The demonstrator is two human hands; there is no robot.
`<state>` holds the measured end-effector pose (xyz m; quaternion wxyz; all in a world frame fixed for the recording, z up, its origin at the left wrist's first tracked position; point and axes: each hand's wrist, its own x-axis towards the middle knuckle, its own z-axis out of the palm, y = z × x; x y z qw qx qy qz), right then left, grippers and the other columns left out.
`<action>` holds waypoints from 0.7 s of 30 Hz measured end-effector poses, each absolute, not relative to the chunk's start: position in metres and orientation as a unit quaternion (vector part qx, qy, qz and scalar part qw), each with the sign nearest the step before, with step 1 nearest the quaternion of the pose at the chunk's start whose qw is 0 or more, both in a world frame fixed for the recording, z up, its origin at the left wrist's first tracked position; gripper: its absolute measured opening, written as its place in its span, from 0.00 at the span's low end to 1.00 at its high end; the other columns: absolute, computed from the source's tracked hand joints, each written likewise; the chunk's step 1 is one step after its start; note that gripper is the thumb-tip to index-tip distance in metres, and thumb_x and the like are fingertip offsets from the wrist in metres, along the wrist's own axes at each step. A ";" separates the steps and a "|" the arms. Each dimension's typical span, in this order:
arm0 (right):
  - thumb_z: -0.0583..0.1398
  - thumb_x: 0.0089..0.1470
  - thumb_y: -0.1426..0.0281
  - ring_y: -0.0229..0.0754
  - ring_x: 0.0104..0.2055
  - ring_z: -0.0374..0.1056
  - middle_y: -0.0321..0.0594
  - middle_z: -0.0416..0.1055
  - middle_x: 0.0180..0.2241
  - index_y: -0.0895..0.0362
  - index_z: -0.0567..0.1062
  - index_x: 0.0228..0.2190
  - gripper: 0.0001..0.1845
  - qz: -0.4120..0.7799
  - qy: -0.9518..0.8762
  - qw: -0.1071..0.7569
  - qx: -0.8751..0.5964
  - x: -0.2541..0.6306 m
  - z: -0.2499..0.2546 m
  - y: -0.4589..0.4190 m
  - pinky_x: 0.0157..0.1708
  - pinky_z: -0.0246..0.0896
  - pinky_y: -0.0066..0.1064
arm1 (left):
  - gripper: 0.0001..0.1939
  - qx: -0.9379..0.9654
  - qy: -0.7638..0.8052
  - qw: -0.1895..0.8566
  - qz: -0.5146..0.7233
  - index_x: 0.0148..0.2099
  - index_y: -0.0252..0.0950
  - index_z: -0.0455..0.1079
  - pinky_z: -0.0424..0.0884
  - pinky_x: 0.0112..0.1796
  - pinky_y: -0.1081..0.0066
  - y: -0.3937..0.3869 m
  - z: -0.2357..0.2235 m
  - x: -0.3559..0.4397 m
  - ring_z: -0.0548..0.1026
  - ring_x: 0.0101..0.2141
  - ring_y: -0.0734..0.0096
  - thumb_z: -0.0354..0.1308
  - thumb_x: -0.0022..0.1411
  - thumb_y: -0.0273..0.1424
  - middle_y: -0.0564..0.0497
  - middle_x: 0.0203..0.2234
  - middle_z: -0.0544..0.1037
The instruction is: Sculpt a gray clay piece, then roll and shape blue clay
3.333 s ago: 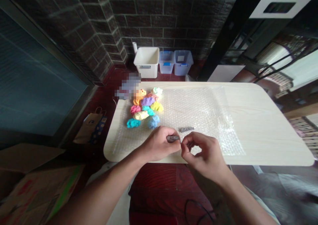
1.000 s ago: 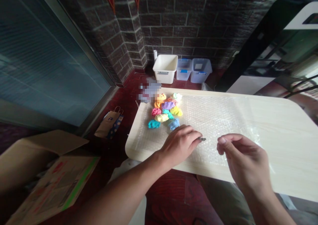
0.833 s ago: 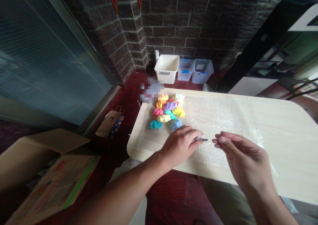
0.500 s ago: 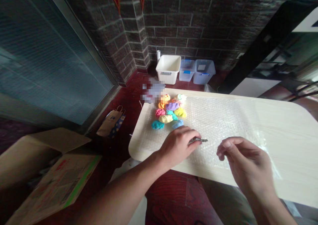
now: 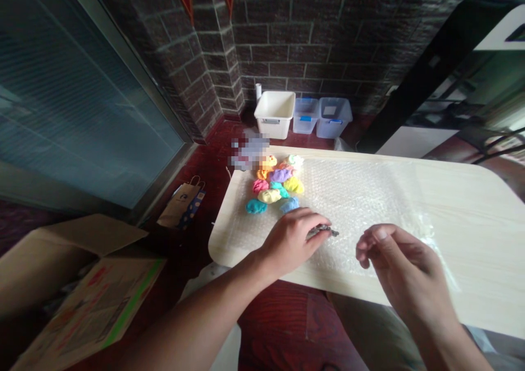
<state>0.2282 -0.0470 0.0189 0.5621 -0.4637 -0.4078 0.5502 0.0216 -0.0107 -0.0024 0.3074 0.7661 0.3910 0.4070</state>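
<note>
My left hand (image 5: 293, 237) is closed on a small dark grey lumpy piece (image 5: 335, 233), one end of which sticks out past the fingertips, over the bubble wrap (image 5: 348, 196). To the right, my right hand (image 5: 404, 261) is held up with its thumb and fingers pressed together; what they hold, if anything, cannot be made out. Several soft colourful lumps lie beyond my left hand, among them a blue lump (image 5: 289, 204), a pale yellow lump (image 5: 269, 196), a teal lump (image 5: 256, 206), a purple lump (image 5: 280, 175) and a yellow lump (image 5: 294, 184).
The bubble wrap covers the left part of a light wooden table (image 5: 471, 218). An open cardboard box (image 5: 98, 294) and a paper bag (image 5: 179, 201) stand on the floor at left. Behind the table are a white bin (image 5: 274, 122) and two clear boxes (image 5: 334, 121).
The whole view has shifted slightly. The dark piece in my left hand now tilts a little more downward at its free end. My right hand has barely moved.
</note>
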 end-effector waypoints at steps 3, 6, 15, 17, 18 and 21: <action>0.77 0.50 0.64 0.34 0.26 0.70 0.36 0.77 0.23 0.55 0.83 0.28 0.11 0.525 -0.424 0.564 -0.476 0.233 0.018 -0.047 0.26 0.68 0.21 | 0.06 0.737 0.401 0.344 0.421 0.46 0.34 0.80 0.76 0.42 0.69 -0.011 0.002 0.023 0.81 0.38 0.68 0.65 0.67 0.27 0.47 0.38 0.84; 0.78 0.49 0.64 0.35 0.31 0.74 0.39 0.81 0.29 0.54 0.86 0.33 0.11 0.524 -0.399 0.570 -0.490 0.235 0.014 -0.047 0.33 0.71 0.22 | 0.10 0.687 0.417 0.405 0.436 0.49 0.34 0.79 0.76 0.40 0.71 -0.012 0.005 0.025 0.80 0.37 0.69 0.67 0.66 0.30 0.47 0.39 0.84; 0.71 0.60 0.62 0.34 0.25 0.69 0.36 0.76 0.25 0.54 0.83 0.31 0.10 0.550 -0.401 0.572 -0.458 0.236 0.020 -0.053 0.23 0.64 0.24 | 0.10 0.571 0.399 0.562 0.445 0.44 0.33 0.80 0.73 0.39 0.73 -0.011 0.003 0.029 0.79 0.37 0.70 0.70 0.63 0.34 0.47 0.37 0.83; 0.74 0.56 0.64 0.33 0.23 0.66 0.34 0.74 0.23 0.54 0.82 0.29 0.10 0.537 -0.414 0.569 -0.465 0.238 0.019 -0.054 0.22 0.62 0.23 | 0.11 0.557 0.393 0.581 0.444 0.44 0.33 0.79 0.73 0.39 0.73 -0.012 0.003 0.029 0.79 0.37 0.70 0.70 0.64 0.34 0.47 0.37 0.83; 0.75 0.54 0.65 0.33 0.23 0.66 0.33 0.74 0.23 0.54 0.82 0.29 0.10 0.532 -0.418 0.569 -0.468 0.239 0.018 -0.055 0.22 0.62 0.23 | 0.11 0.552 0.391 0.590 0.441 0.44 0.33 0.79 0.73 0.39 0.73 -0.013 0.003 0.029 0.79 0.37 0.70 0.70 0.64 0.35 0.47 0.37 0.82; 0.77 0.51 0.67 0.35 0.27 0.69 0.36 0.78 0.27 0.53 0.84 0.32 0.09 0.527 -0.416 0.569 -0.474 0.240 0.015 -0.054 0.27 0.66 0.26 | 0.12 0.540 0.385 0.609 0.435 0.44 0.33 0.77 0.73 0.40 0.73 -0.014 0.003 0.030 0.78 0.38 0.69 0.69 0.65 0.36 0.47 0.38 0.81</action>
